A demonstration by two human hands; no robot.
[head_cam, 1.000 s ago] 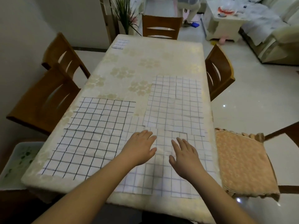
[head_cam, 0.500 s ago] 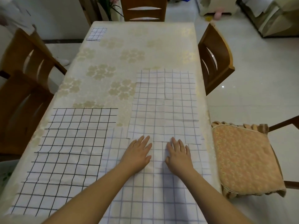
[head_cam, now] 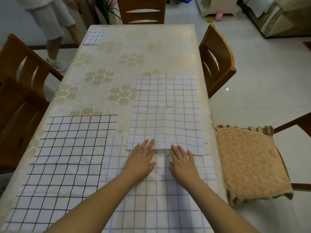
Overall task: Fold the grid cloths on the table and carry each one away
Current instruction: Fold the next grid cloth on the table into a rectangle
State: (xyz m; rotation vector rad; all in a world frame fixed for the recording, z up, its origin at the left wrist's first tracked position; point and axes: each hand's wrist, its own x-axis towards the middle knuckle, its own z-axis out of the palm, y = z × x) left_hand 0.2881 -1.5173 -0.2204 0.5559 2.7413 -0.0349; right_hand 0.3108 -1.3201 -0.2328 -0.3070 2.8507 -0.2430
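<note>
Three grid cloths lie flat on the table [head_cam: 143, 47]. A black-grid cloth [head_cam: 67, 158] covers the near left. A pale blue-grid cloth [head_cam: 151, 207] lies at the near edge under my forearms. A fine-grid cloth [head_cam: 165, 111] stretches away on the right, its near edge overlapping the blue-grid one. My left hand [head_cam: 141, 158] and my right hand [head_cam: 182, 161] lie palm down with straight fingers, side by side, fingertips at the fine-grid cloth's near edge. A small folded black-grid cloth [head_cam: 93, 38] sits at the far left corner.
Wooden chairs stand on the left [head_cam: 25, 84], at the far end [head_cam: 143, 12] and on the right [head_cam: 217, 59]. A cushioned seat [head_cam: 249, 160] is close at the near right. A person's legs [head_cam: 53, 31] stand beyond the far left corner.
The view tilted down and came closer to the table. Both hands slid forward a little to the fine-grid cloth's near edge. A person's legs came into view at far left.
</note>
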